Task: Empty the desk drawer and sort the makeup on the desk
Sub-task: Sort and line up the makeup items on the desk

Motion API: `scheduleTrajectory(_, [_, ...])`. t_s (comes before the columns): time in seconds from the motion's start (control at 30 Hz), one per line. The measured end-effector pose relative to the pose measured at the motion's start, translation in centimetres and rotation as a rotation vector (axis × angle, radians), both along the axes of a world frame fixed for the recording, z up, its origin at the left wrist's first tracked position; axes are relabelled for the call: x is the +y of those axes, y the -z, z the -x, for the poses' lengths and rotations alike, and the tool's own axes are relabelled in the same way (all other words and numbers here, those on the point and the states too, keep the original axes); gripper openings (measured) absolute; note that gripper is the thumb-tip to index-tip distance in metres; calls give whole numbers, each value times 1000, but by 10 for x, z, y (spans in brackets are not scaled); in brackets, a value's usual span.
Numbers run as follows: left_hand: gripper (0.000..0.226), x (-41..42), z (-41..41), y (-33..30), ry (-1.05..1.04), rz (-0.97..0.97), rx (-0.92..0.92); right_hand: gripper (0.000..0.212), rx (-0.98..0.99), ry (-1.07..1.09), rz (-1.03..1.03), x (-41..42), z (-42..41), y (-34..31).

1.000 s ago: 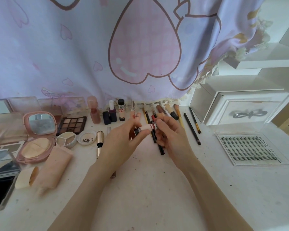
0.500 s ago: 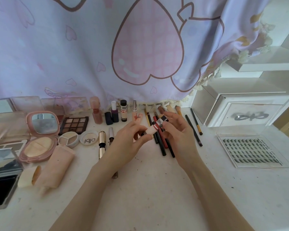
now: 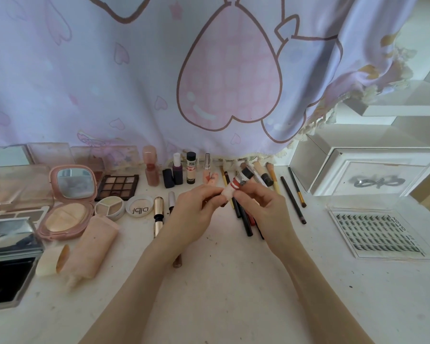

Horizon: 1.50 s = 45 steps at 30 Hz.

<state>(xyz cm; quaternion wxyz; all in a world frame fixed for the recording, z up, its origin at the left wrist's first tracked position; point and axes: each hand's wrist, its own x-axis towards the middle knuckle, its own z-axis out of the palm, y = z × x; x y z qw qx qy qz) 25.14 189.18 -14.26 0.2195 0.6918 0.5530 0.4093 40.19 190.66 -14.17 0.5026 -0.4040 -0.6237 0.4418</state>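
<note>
Both hands meet above the middle of the white desk [image 3: 221, 294]. A small pale pink tube [image 3: 230, 191] with a red band and a black cap is tilted up to the right between them. My left hand [image 3: 196, 214] pinches its pale lower end. My right hand [image 3: 263, 209] pinches it near the red band. Behind the hands, dark pencils [image 3: 245, 219] and several brushes [image 3: 271, 177] lie in a row. Small bottles [image 3: 191, 171] stand upright along the curtain.
At the left lie an open pink compact [image 3: 67, 202], an eyeshadow palette [image 3: 118, 187], round pots [image 3: 109, 208], a peach tube [image 3: 92, 247] and a silver case [image 3: 8, 259]. A clear lash tray [image 3: 380, 232] and a white drawer box [image 3: 365, 170] are at the right. A curtain [image 3: 159, 70] hangs behind.
Both hands have kept hold of the tube and turned it, so its black cap now points up and to the right. The hands have shifted slightly away from me.
</note>
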Motion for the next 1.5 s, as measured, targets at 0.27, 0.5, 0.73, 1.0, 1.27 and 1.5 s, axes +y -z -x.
scheduleTrajectory(0.27, [37,-3,-3,-1,-67,88,195,19,-112,143,11,13,-6,-3])
scheduleTrajectory(0.5, [70,-14,-14,18,135,278,750,10,-566,10,-119,46,27,-39])
scheduleTrajectory(0.73, [66,-14,-14,20,172,400,824,20,-815,-198,-99,68,65,-45])
scheduleTrajectory(1.0, [66,-14,-15,19,189,427,821,18,-868,-222,-83,69,79,-25])
scheduleTrajectory(1.27, [66,-14,-14,17,194,438,826,22,-859,-194,-120,69,86,-20])
scheduleTrajectory(1.5, [65,-15,-14,18,185,422,823,30,-853,-169,-78,60,62,-26])
